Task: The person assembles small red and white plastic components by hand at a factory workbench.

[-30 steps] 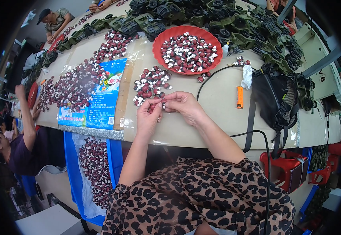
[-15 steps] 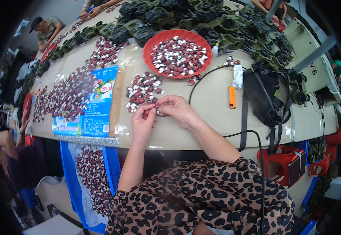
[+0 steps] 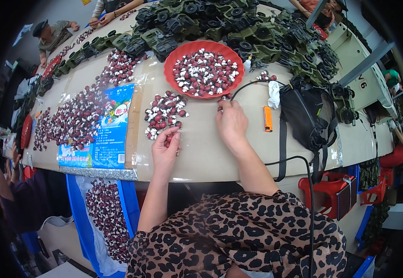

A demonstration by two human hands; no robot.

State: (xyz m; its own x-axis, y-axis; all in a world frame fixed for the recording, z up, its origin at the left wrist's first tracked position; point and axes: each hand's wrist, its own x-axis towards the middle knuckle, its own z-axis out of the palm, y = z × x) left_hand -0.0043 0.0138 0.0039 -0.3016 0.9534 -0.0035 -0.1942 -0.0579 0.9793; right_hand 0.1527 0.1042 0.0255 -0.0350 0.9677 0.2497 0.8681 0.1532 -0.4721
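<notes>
My left hand [image 3: 166, 142] is closed around small dark-red-and-white pieces, over the table's near part. Just beyond it lies a loose pile of similar small round pieces [image 3: 160, 112], dark red with white and black parts. My right hand [image 3: 232, 121] reaches forward, fingers pinched together at a few pieces by the near rim of a red scalloped bowl [image 3: 169, 74]. A bit of dark red shows at its fingertips, but the fingers partly cover it. Many of the same pieces [image 3: 206, 69] fill the bowl.
Green toy vehicles [image 3: 257, 34] are heaped at the back. A larger heap of pieces [image 3: 76, 118] partly covers a blue printed sheet [image 3: 111, 139] at left. An orange lighter [image 3: 267, 119], white tissue [image 3: 273, 95] and black bag [image 3: 310, 116] lie right. A blue bin [image 3: 78, 208] stands below.
My hands have come apart. The right has moved forward and right to the pieces beside the bowl; the left stays near the loose pile, holding pieces.
</notes>
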